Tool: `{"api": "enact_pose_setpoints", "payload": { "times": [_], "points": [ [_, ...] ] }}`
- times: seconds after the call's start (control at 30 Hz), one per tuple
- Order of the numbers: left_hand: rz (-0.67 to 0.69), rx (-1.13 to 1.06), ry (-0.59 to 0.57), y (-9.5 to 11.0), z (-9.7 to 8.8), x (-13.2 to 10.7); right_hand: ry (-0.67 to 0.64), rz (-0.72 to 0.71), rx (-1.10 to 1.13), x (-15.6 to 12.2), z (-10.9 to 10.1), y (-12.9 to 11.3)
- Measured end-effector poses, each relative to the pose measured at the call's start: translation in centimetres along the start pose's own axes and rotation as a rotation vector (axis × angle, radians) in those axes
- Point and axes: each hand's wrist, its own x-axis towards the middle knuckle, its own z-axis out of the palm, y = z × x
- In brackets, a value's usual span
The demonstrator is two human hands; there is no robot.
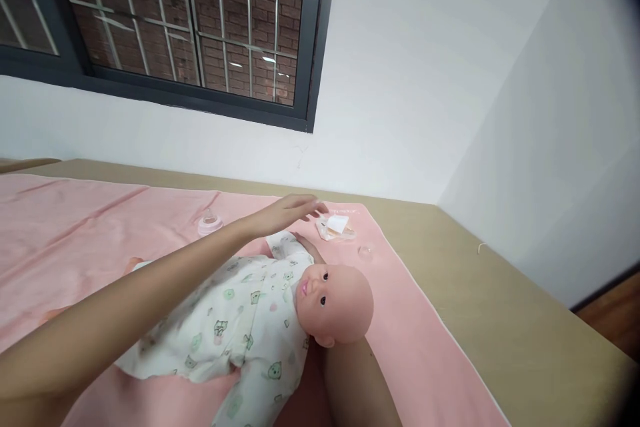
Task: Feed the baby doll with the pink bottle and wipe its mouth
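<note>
1. The left hand [287, 212] sits just above centre frame. Its fingers [311, 205] are stretched out nearly flat, loosely side by side, not curled on anything. It's holding nothing.
2. The fingertips end right next to a small clear packet [336, 227] with a white pad in it. Can't honestly tell if they touch it or just hover beside it.
3. The left arm [125, 320] comes in from the lower left corner and runs diagonally up across the doll's body, pretty much fully extended, palm down.
4. The right forearm [357, 380] comes up from the bottom edge, centre frame, and disappears under the doll's head. The right hand is hidden back there, so no idea whether its fingers are open or closed.
5. The baby doll [280, 320] lies on its back in the middle of the frame, in a white printed onesie, head [337, 303] toward the right and resting over that right forearm.
6. Everything's on a pink cloth [75, 227] spread over a tan tabletop [500, 307].
7. Other bits: a tiny clear cap [365, 252] just right of the packet, and a pinkish ring with a clear teat [209, 221] left of the hand.
8. A barred window [175, 20] fills the upper left.
</note>
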Motion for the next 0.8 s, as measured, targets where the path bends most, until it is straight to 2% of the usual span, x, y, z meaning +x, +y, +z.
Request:
{"api": "enact_pose_setpoints", "payload": {
  "times": [0.1,0.13,0.27,0.37,0.43,0.5,0.57,0.63,0.73,0.8],
  "points": [
    [-0.043,0.086,0.238,-1.3,-1.1,-3.4,-0.511,0.234,-0.303,-0.1,0.0,-0.4],
    [-0.069,0.117,0.318,-1.8,-1.3,-4.6,-0.623,0.278,-0.391,-0.1,0.0,-0.4],
    [-0.243,0.27,0.584,-4.1,-1.9,-9.5,-0.789,0.237,-0.403,0.2,0.0,-0.1],
    [-0.341,0.408,0.679,-6.7,-2.6,-12.7,-0.799,0.242,-0.417,-0.2,-0.4,0.2],
    [-0.397,0.477,0.763,-8.8,-3.4,-14.4,-0.7,0.239,-0.392,-0.7,-0.8,0.4],
    [-0.479,0.515,0.788,-10.8,-4.5,-15.3,-0.608,0.207,-0.325,-1.2,-1.2,0.6],
    [-0.546,0.498,0.757,-12.5,-5.6,-15.6,-0.579,0.195,-0.295,-1.3,-1.3,0.7],
    [-0.575,0.45,0.729,-13.7,-6.3,-15.2,-0.625,0.225,-0.361,-1.1,-1.0,0.5],
    [-0.571,0.369,0.704,-14.8,-6.7,-14.0,-0.727,0.281,-0.514,-0.5,-0.4,0.2],
    [-0.55,0.327,0.671,-15.3,-6.7,-13.3,-0.721,0.285,-0.527,-0.3,-0.1,0.1]
  ]
}}
